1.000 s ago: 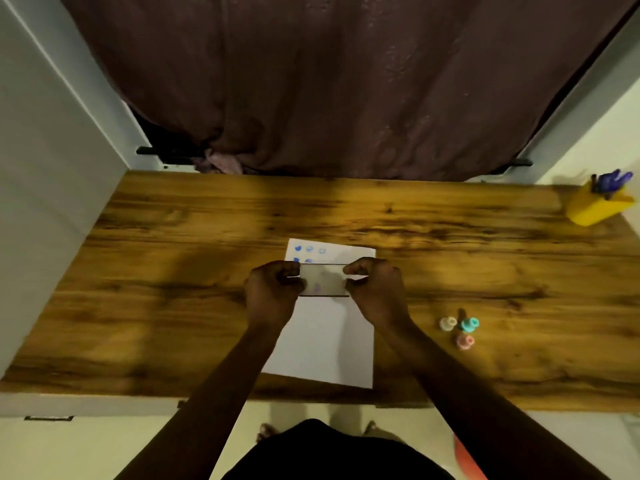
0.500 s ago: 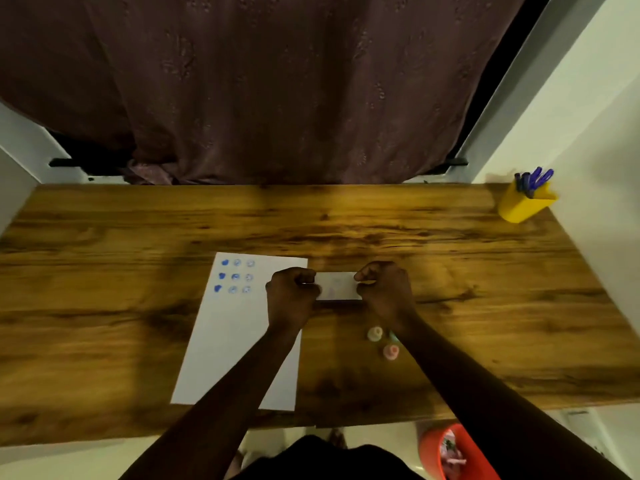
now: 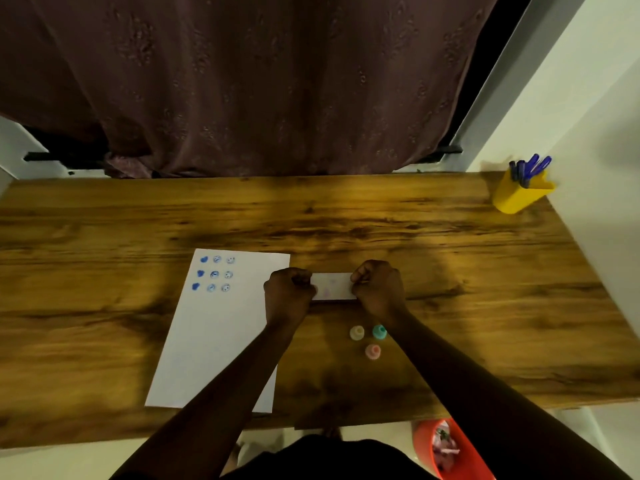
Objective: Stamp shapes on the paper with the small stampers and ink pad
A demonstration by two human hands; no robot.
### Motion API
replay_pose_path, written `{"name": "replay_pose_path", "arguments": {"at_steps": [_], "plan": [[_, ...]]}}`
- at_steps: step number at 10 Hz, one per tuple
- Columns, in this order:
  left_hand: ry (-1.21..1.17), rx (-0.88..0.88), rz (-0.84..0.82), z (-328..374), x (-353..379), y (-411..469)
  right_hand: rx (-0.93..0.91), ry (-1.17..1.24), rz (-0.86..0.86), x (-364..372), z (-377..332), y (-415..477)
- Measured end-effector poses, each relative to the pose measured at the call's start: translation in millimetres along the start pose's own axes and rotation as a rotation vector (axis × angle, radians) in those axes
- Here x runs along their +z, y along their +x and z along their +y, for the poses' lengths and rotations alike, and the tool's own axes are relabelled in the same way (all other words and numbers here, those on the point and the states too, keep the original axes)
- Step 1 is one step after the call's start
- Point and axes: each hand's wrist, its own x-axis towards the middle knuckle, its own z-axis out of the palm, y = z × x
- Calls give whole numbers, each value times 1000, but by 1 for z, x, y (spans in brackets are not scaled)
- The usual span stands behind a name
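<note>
A white sheet of paper point(image 3: 221, 334) lies on the wooden table point(image 3: 104, 220), with three rows of blue stamped shapes point(image 3: 214, 274) near its top left corner. To the right of the paper's top edge, a small pale rectangular ink pad point(image 3: 333, 285) is gripped at its two ends by my left hand point(image 3: 288, 293) and my right hand point(image 3: 378, 287). Three small stampers stand below my right wrist: a cream one point(image 3: 356, 332), a teal one point(image 3: 379, 331) and a pink one point(image 3: 373, 351).
A yellow pen holder point(image 3: 516, 199) with blue pens stands at the table's far right corner by the wall. A dark curtain point(image 3: 259, 81) hangs behind the table. An orange bin point(image 3: 460, 455) sits on the floor below the near edge.
My hands carried the ink pad from over the paper to the right of it, beside the stampers. The view has swung right, so the paper's stamped shapes are uncovered.
</note>
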Motion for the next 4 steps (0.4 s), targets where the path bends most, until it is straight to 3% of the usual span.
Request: {"name": "replay_pose_path", "arguments": {"at_steps": [2,4], "plan": [[18,9,-27,0,0,2,-17,3,15,1,4,1],[72,127,-43,11,-5,0,-32,-10,21,4,1,-1]]}}
